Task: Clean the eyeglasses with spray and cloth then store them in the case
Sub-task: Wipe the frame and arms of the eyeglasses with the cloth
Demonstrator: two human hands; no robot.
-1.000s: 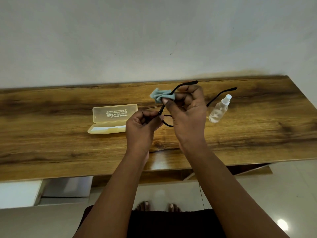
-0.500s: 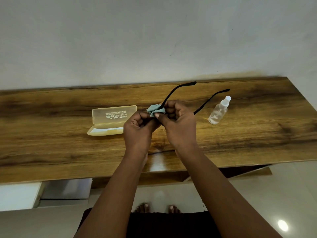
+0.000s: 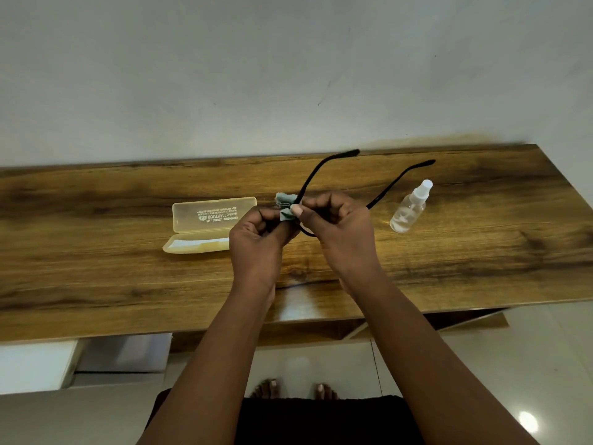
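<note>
Head view: wiping step. Left hand [image 3: 256, 242] grips eyeglasses [image 3: 324, 175]; right hand [image 3: 340, 229] pinches cloth [image 3: 285, 203] on lens. Next, probably: fold temples, carry to open case [image 3: 205, 229].

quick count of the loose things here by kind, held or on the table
eyeglasses: 1, held in both hands
cloth: 1, blue-green, pinched by the right hand against the glasses, with the left hand gripping beside it
case: 1, open on the table
spray bottle: 1, clear, lying on the table
total: 4
</note>
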